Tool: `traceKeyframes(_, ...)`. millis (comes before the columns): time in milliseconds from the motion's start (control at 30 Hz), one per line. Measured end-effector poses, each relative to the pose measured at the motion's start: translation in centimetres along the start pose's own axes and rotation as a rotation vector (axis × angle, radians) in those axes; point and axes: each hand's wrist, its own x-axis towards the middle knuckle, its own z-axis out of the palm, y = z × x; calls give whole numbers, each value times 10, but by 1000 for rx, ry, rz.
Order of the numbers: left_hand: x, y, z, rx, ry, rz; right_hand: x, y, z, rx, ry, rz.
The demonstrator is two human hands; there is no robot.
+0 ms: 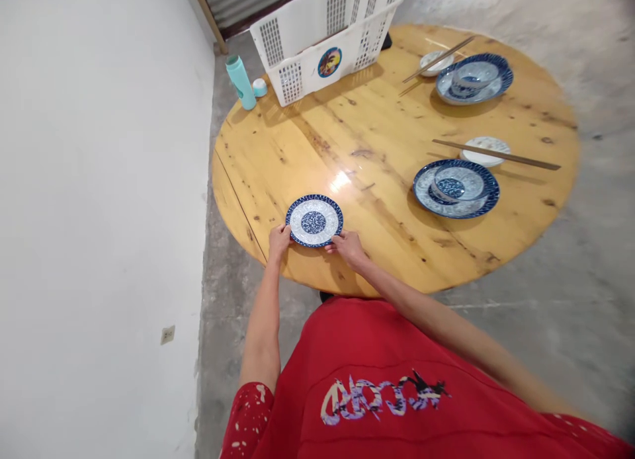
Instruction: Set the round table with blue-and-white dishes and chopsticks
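Observation:
A blue-and-white patterned plate (313, 221) is at the near edge of the round wooden table (377, 247). My left hand (280, 239) grips the plate's left rim, thumb on top. On the lower right rim, my right hand (348, 246) holds it with the thumb above and fingers curled below. The plate looks roughly level; whether it rests on the tabletop or is slightly raised, I cannot tell. Nothing lies on the plate.
A place setting to the right has a plate (421, 193), glass bowl, small white dish (489, 145) and chopsticks (526, 159). Another similar plate (502, 67) sits farther back. Behind stand a white basket (307, 82), a turquoise bottle (241, 82) and its cap (259, 87). A white wall (109, 181) is left.

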Motion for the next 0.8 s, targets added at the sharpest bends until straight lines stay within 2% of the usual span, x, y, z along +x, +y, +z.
traceKeyframes(233, -15, -2, -8, -51, 33, -85, -12, 7, -11, -17, -41, 44)
traceKeyframes(533, -60, -30, -29, -116, 218, -142, -52, 20, -62, -26, -39, 131)
traceKeyframes(633, -67, -36, -25, -140, 252, -130, -62, 25, -71, -33, -21, 157)
traceKeyframes(800, -64, -30, -8, -185, 192, -84, -78, 36, -77, -71, -15, 202)
